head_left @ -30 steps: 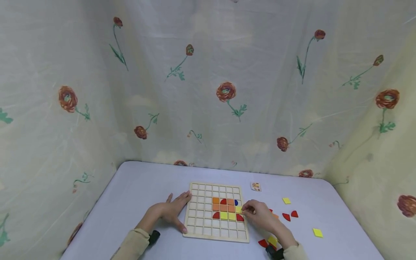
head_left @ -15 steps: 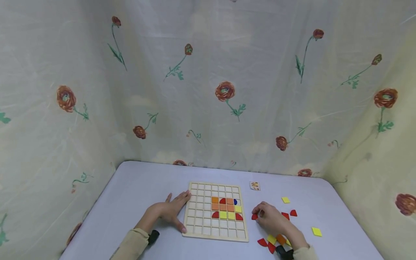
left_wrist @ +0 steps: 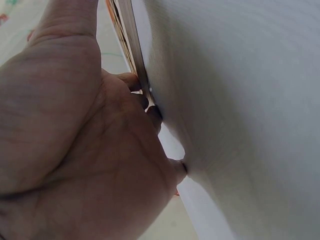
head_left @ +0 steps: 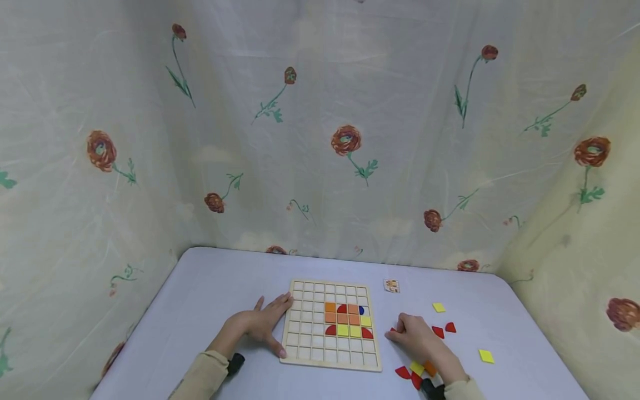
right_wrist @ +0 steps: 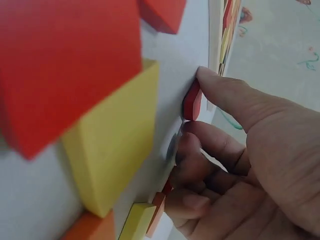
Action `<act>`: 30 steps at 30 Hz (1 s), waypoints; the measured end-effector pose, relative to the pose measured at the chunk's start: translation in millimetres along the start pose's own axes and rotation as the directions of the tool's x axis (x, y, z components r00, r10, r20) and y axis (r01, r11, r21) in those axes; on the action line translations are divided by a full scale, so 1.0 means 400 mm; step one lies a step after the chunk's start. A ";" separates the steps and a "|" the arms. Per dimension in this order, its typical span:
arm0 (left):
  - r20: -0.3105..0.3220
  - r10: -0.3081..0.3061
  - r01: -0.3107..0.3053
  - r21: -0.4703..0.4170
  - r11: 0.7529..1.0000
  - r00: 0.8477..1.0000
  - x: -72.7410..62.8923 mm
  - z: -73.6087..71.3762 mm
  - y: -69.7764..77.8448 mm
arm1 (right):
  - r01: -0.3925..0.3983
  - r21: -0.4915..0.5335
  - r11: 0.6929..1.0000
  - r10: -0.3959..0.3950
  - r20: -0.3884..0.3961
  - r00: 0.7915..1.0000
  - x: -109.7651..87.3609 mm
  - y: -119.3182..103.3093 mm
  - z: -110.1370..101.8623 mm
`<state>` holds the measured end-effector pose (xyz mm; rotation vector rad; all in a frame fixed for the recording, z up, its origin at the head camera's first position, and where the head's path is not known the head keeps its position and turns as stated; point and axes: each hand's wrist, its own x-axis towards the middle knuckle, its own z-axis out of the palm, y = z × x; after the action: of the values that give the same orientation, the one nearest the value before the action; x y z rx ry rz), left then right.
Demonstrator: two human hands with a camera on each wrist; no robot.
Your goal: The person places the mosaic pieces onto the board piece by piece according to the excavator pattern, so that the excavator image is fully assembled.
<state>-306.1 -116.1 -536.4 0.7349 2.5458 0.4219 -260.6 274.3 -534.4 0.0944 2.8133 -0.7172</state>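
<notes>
My left hand [head_left: 261,326] is spread along the left edge of a wooden grid board [head_left: 305,355], thumb at the near corner and fingertips at the side. In the left wrist view, the fingers of this hand [left_wrist: 95,145] touch the board's edge [left_wrist: 131,45]. To the right of the board my right hand [head_left: 419,340] pinches a red quarter-circle tile [right_wrist: 192,104] between thumb and forefinger, low over the table. Only a sliver of that tile shows in the head view. Orange [head_left: 330,307], yellow [head_left: 342,330], red and blue tiles fill several cells of the board.
Loose red [head_left: 402,373], yellow [head_left: 416,368] and orange tiles lie by the right wrist. Further right are two red tiles [head_left: 438,332] and two yellow squares [head_left: 486,356]. A small printed card [head_left: 392,286] lies behind. Flowered curtains [head_left: 320,139] surround the table's far side.
The right hand has left the yellow tile at the board's right edge and moved right, onto a loose red quarter-circle tile. The left hand stays on the board.
</notes>
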 end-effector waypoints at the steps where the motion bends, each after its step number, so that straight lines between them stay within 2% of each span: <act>1: -0.001 0.001 -0.001 0.001 1.000 1.000 0.001 0.001 -0.002 | -0.003 0.007 1.000 0.003 0.004 1.000 -0.001 0.000 -0.001; 4: 0.000 0.001 -0.001 0.000 1.000 1.000 0.002 0.003 -0.005 | 0.006 0.029 1.000 -0.006 -0.004 1.000 -0.006 0.000 -0.009; 8: 0.004 -0.001 0.001 -0.001 1.000 1.000 0.001 0.004 -0.005 | 0.089 0.034 0.996 -0.088 -0.013 0.996 -0.010 -0.001 -0.029; 14: 0.000 -0.002 0.002 -0.005 1.000 1.000 0.000 0.002 -0.003 | 0.206 -0.006 0.979 -0.205 0.085 0.975 -0.008 0.005 -0.031; 17: -0.001 0.001 -0.001 -0.003 1.000 1.000 -0.002 0.002 -0.002 | 0.243 -0.021 0.970 -0.240 0.086 0.967 -0.005 0.007 -0.025; 20: -0.002 0.011 -0.011 -0.006 1.000 1.000 -0.005 0.001 0.001 | 0.243 -0.008 0.970 -0.242 0.078 0.967 -0.009 0.005 -0.028; 26: -0.001 0.019 -0.019 -0.012 1.000 1.000 -0.009 -0.002 0.004 | 0.213 0.025 0.977 -0.215 0.115 0.970 -0.024 -0.001 -0.042; 30: 0.000 0.019 -0.019 -0.008 1.000 1.000 -0.011 -0.006 0.006 | 0.190 0.011 0.982 -0.190 0.085 0.978 -0.023 -0.002 -0.037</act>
<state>-303.0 -117.0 -531.7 0.7560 2.5371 0.4381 -255.1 280.5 -519.3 -0.2036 2.7641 -0.7469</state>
